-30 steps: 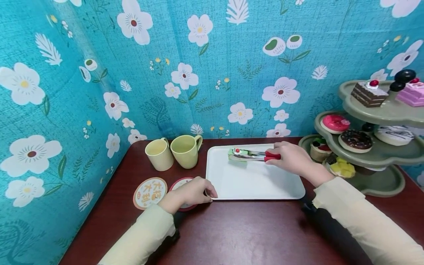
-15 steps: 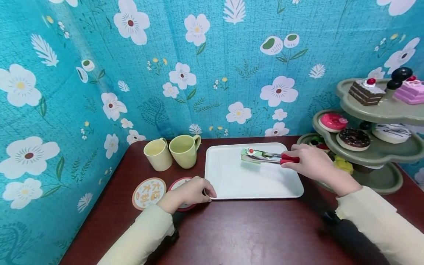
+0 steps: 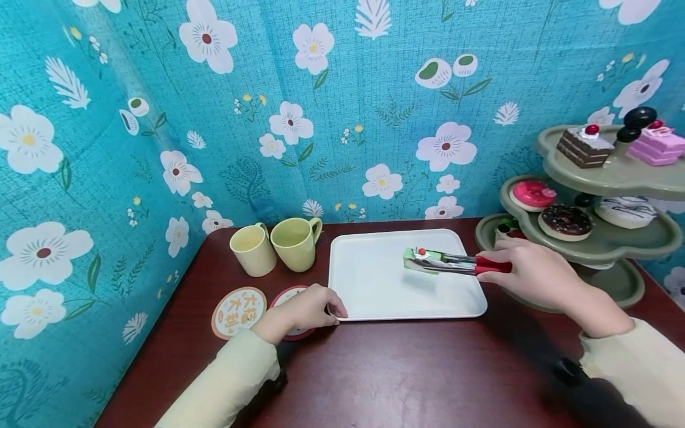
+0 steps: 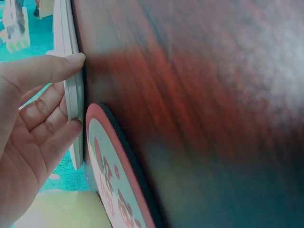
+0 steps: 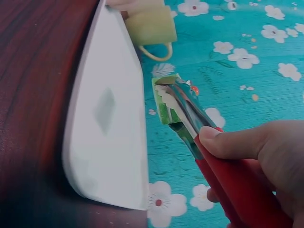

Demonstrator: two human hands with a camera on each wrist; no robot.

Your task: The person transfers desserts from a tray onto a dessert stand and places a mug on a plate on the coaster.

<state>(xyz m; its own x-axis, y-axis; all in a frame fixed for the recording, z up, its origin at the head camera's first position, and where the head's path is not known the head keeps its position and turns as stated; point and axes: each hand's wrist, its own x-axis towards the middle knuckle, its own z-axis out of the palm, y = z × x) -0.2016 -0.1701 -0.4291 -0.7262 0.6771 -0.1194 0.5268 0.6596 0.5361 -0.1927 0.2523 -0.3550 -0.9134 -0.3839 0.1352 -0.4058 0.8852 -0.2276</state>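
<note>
My right hand (image 3: 527, 273) grips red-handled metal tongs (image 3: 462, 265), seen close in the right wrist view (image 5: 223, 166). The tongs pinch a small green cake slice (image 3: 416, 260) with a red cherry on top (image 5: 166, 102), held a little above the right part of the white tray (image 3: 374, 294). My left hand (image 3: 307, 308) rests at the tray's near left corner, fingers straight against its rim (image 4: 71, 95), lying over a red-edged coaster (image 4: 118, 185).
Two pale yellow mugs (image 3: 278, 245) stand left of the tray, with a second round coaster (image 3: 238, 310) in front of them. A green three-tier stand (image 3: 605, 238) at the right holds donuts and cake slices. Floral blue curtain walls close in the back and left.
The right hand has moved the tongs and the green cake slice rightward across the tray, from its far middle toward its right side. The left hand has stayed at the tray corner.
</note>
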